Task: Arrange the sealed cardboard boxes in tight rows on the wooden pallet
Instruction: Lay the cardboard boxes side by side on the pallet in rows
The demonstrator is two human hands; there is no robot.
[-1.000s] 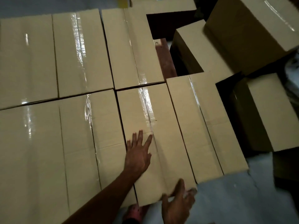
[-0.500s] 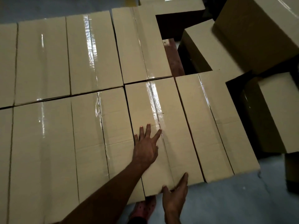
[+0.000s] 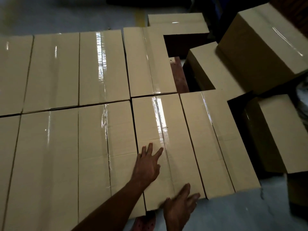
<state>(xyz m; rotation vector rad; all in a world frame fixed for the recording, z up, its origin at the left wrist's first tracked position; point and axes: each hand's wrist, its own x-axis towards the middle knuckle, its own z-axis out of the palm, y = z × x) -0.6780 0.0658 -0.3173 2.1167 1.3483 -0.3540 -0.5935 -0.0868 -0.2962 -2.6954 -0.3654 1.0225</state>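
A single camera is sitting on the person's head, looking forward and steeply down. It is facing away from the body, across the tops of the taped boxes [image 3: 103, 147] that are filling the left and middle of the frame, toward the grey floor [image 3: 66, 15] at the far edge. It is riding close: the left hand [image 3: 147, 165] and right hand [image 3: 180, 208] are entering from the bottom edge at arm's reach, and a sandalled foot [image 3: 145, 221] is showing directly below. The wide lens is bending the box edges outward toward the sides. On the right the view is taking in loose boxes [image 3: 260, 47] and a strip of reddish pallet wood [image 3: 179, 75]. No second view is sharing the scene.
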